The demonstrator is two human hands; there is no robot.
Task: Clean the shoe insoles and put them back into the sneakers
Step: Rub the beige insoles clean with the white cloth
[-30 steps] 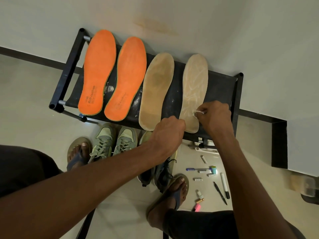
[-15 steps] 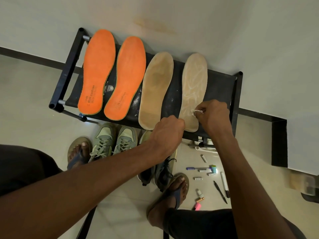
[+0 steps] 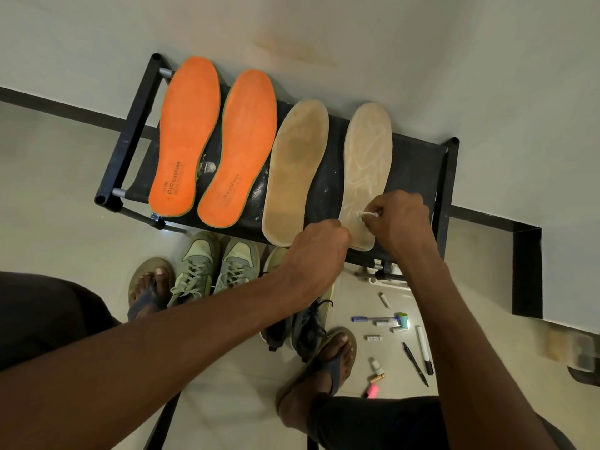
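Head view: four insoles on black rack (image 3: 418, 164). Right hand (image 3: 401, 219) pinched small white swab (image 3: 367, 215) against rightmost tan insole (image 3: 367, 164) (white streaks visible). Left hand (image 3: 313, 251) curled, gripping that insole's heel edge.

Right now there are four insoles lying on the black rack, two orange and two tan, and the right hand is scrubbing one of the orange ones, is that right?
Not quite. The head view shows the right hand working a small white brush on the rightmost tan insole, not an orange one. The rest holds: two orange insoles and two tan ones lie on the black rack.
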